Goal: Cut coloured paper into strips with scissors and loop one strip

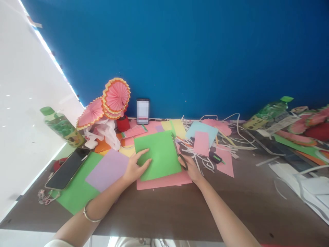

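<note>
A flat square sheet of green paper [159, 155] lies on a pink paper sheet [164, 180] in the middle of the brown desk [180, 212]. The left hand [135, 168] presses flat on its edge, grip released. The right hand [191, 168] has its grip clenched on thin scissors [180, 154] at the sheet's other edge. A smooth purple paper square [108, 169] lies just beside

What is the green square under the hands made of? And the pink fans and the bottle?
The green sheet looks like thin matte craft paper: flat, with crisp edges, pressed down by the left hand. The pink fans seem to be pleated paper, judging by their even folds. The bottle looks like clear plastic, glossy and see-through, with a green cap.
</note>
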A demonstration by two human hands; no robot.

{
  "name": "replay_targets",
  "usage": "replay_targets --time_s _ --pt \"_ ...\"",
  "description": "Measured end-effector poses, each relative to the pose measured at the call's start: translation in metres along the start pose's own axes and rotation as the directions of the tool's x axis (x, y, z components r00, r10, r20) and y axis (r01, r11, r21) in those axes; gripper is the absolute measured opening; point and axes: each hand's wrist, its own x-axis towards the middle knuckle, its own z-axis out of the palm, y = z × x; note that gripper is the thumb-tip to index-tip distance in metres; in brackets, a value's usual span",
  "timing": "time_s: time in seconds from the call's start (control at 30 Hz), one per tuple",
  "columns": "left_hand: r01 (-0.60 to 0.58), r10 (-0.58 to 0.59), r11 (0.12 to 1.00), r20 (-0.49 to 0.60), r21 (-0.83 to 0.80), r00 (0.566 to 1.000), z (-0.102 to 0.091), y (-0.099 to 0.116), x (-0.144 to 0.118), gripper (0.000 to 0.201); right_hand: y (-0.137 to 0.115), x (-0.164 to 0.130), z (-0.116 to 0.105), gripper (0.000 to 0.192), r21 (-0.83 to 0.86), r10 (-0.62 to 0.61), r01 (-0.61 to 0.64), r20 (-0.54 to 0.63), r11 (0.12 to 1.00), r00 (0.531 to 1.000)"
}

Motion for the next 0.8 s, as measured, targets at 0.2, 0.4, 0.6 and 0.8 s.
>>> replay_targets --time_s 0.2,0.4,0.6,0.8 --pt "-0.046 0.045 0.999 0.088 -0.001 0.995 0.0000 0.0031 -0.0028 0.034 0.0014 0.0008 -0.0015 0.044 0.023 -0.049 0.049 -0.014 0.999 0.999" --pt "-0.070 0.073 0.997 0.142 -0.029 0.987 0.0002 0.0036 -0.0039 0.034 0.0023 0.0005 -0.0031 0.042 0.022 -0.039 0.040 -0.022 0.999 0.999" --pt "-0.063 0.069 0.997 0.147 -0.050 0.987 -0.0014 0.0048 -0.0031 0.033 0.0012 0.0008 -0.0022 0.042 0.063 -0.045 0.046 -0.012 0.997 0.999" --pt "-0.064 0.074 0.995 0.145 -0.072 0.987 -0.0010 0.0034 -0.0034 0.034 -0.0004 0.0005 -0.0008 0.040 0.055 -0.051 0.052 -0.019 0.997 0.998"
